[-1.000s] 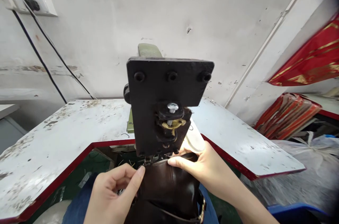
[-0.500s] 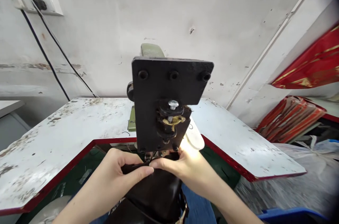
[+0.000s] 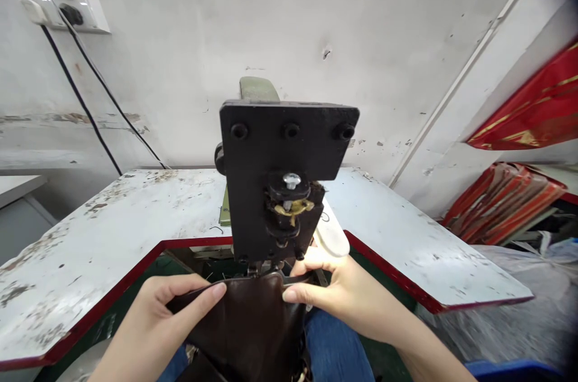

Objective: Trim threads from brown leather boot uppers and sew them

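Note:
A dark brown leather piece hangs from under the head of a black-fronted sewing machine, down over my lap. Its upper edge lies at the presser foot. Left of the foot, my left hand pinches that edge between thumb and fingers. To the right, my right hand has its thumb on the front of the leather near the edge, fingers curled behind. The needle is too small to make out, and the lower part of the leather runs out of view.
A worn white tabletop with a red edge surrounds the machine on both sides. A lit white lamp sits right of the machine head. Red folded material and a plastic bag lie at the right. Sockets with cords are on the wall.
My hands have moved apart, the left one leftward and the right one slightly right. More of the leather's upper edge shows between them, lying flatter at the presser foot.

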Available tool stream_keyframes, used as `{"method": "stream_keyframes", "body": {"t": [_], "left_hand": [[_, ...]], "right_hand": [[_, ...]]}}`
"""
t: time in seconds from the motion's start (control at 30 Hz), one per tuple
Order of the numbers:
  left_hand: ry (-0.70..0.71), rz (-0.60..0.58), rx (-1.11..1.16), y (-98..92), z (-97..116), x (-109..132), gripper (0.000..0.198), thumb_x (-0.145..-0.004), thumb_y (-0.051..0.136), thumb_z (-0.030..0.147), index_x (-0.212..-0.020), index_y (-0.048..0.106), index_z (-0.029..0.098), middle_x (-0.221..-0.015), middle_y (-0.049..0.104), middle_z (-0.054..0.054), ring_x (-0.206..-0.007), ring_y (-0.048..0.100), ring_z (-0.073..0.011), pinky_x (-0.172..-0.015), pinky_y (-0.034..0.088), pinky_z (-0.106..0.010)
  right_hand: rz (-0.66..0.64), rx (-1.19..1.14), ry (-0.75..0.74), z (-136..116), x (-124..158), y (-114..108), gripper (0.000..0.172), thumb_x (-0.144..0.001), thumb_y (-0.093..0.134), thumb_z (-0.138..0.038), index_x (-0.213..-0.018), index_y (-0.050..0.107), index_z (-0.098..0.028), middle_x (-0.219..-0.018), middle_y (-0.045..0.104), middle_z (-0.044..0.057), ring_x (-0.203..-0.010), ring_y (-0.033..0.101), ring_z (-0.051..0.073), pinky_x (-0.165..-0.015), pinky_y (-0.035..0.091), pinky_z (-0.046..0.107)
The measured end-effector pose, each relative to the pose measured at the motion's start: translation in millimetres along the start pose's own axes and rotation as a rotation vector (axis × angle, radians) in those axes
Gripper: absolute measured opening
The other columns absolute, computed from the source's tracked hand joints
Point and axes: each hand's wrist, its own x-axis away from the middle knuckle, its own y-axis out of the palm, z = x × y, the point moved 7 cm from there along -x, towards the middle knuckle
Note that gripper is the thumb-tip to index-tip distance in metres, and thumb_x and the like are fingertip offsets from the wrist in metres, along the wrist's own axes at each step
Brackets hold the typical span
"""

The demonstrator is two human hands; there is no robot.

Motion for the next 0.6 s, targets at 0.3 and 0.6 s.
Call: {"method": "stream_keyframes", "body": {"t": [0.3,0.6], "left_hand": [[0.003,0.041,-0.151,-18.4,-21.6,3.3,0.036,-0.074,0.071,0.057,-0.069,0.076,0.022,-0.075,0.072,-0.004,-0.075,0.068,-0.0227,-0.065,0.053,-0.023],[0.077,-0.313,-0.209,54.7,12.1,-1.4,0.051,-0.089,0.053,0.056,-0.057,0.055,0.016,-0.059,0.034,0.002,-0.058,0.030,-0.0119,-0.052,0.024,-0.024]], "right_hand": [[-0.037,-0.044,-0.069,-22.2,-9.6,11.0,0.020,-0.075,0.083,-0.040,-0.084,0.071,-0.026,-0.096,0.070,-0.002,-0.095,0.064,0.021,-0.083,0.050,0.028],[-0.074,0.042,-0.341,-51.6,-22.2,-18.0,0.023,-0.065,0.089,-0.034,-0.074,0.070,-0.025,-0.080,0.069,-0.004,-0.092,0.064,0.022,-0.085,0.052,0.030]]}}
